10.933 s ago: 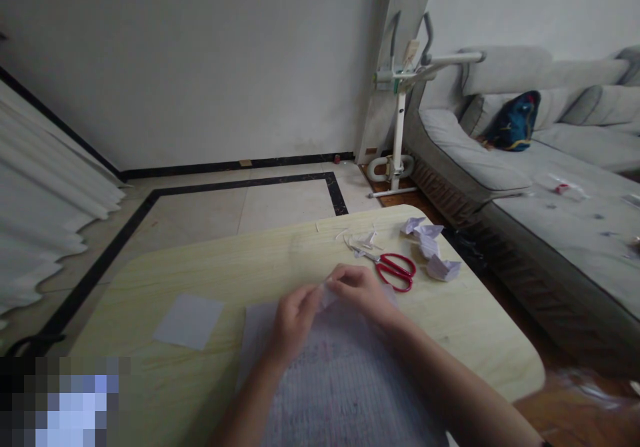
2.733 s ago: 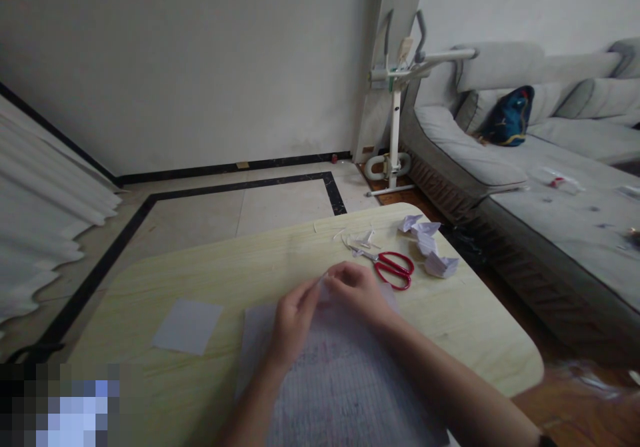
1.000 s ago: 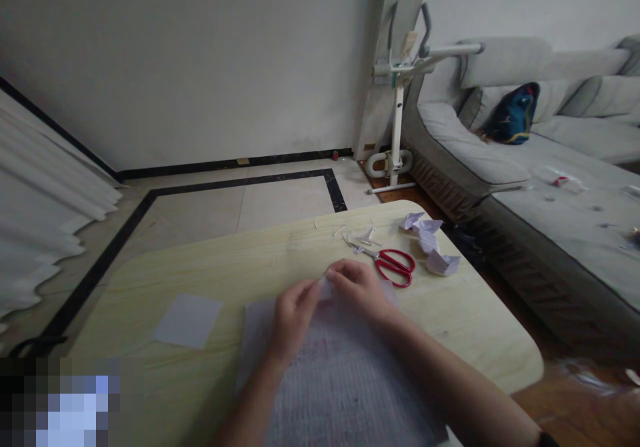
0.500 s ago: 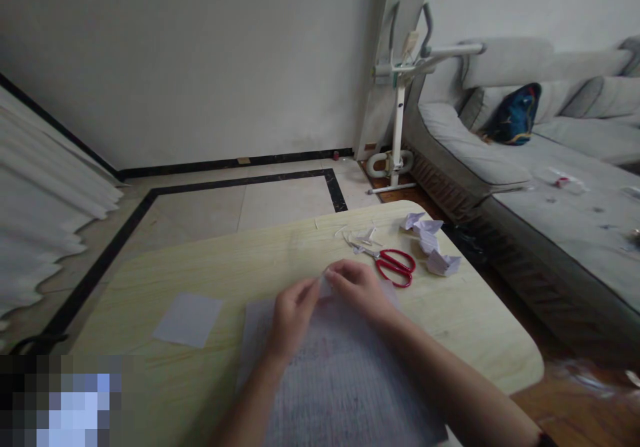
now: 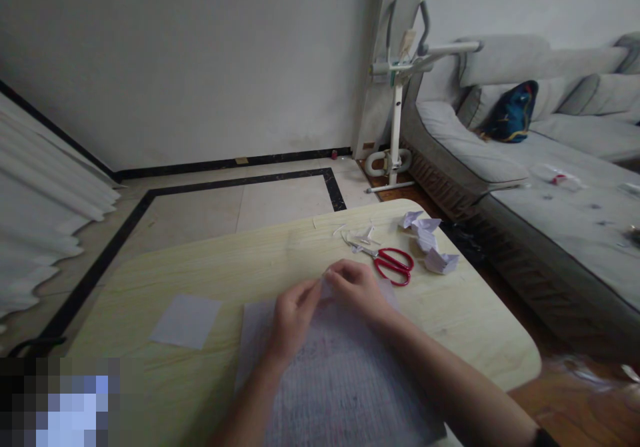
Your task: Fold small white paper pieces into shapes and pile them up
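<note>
Paper sits between left fingers and right fingers.

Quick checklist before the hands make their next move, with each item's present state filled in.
1. Grip: left hand and right hand both have fingertips on the small paper. Ok.
2. Creases in the small paper: mostly hidden by the fingers. Cannot tell.
3. Scissors: lying on the table, in neither hand. Ok.
4. Square sheet: flat on the table, apart from the left hand. Ok.
5. Folded papers: grouped near the table's edge, apart from the hands. Ok.
6. Loose scraps cleared away: no, scraps lie around the scissor blades. Not ok.
</note>
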The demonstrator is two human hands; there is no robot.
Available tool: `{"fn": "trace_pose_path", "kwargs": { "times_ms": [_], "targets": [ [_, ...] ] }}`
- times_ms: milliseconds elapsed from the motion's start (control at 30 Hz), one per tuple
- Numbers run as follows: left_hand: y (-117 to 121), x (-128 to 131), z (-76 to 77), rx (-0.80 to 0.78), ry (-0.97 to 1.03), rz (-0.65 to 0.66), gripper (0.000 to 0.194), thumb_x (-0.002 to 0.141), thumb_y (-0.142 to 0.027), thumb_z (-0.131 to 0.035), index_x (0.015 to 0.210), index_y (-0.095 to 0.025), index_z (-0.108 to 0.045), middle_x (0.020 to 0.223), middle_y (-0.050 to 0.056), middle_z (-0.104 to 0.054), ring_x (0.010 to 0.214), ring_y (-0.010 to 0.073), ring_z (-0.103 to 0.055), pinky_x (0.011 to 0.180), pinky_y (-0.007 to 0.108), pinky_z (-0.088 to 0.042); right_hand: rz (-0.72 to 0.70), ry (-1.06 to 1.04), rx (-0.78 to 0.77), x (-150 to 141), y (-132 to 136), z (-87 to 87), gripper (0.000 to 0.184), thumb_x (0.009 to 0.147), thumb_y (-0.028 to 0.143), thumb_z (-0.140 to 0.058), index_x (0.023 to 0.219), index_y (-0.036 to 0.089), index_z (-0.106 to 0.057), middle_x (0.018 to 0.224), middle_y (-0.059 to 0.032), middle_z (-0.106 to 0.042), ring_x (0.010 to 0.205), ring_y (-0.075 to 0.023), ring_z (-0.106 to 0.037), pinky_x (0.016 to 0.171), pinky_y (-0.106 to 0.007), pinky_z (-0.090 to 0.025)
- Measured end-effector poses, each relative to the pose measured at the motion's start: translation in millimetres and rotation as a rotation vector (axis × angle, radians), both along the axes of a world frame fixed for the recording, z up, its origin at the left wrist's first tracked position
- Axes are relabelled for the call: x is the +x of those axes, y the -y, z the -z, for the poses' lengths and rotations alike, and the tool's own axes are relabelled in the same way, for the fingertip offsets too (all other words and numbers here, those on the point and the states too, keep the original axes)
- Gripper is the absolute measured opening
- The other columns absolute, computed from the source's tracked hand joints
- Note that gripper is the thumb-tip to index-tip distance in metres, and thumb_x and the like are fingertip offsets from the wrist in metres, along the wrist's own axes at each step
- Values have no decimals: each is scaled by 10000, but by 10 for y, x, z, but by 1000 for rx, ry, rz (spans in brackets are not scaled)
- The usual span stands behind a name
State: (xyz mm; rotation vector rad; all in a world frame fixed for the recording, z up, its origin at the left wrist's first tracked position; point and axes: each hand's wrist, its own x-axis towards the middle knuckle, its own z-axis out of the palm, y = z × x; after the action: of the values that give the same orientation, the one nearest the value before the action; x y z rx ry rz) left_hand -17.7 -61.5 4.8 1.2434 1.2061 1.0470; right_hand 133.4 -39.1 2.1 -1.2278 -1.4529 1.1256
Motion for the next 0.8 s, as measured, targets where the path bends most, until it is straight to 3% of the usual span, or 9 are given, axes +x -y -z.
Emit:
{"fn": "trace_pose_path", "kwargs": {
  "times_ms": [433,800],
  "targets": [
    [25,15,10,26,-36,64,242,827,-335,-590,910,-155,-731,871,42,-732,831,194,-664,711,231,-527,-43,-196,-119,30,19,-60,183,774,256,-553,614,174,-524,548,35,-488,518,-98,-439,473,-206,-330],
    [14,1,14,2,-8,76,291,846,-361,-563,952,-134,-711,887,59,-717,826,206,-658,717,265,-539,-53,-158,-79,23,-22,29,135,757,284,-626,720,158,-594,627,16,-560,565,-99,-497,540,-221,-393]
  ]
}}
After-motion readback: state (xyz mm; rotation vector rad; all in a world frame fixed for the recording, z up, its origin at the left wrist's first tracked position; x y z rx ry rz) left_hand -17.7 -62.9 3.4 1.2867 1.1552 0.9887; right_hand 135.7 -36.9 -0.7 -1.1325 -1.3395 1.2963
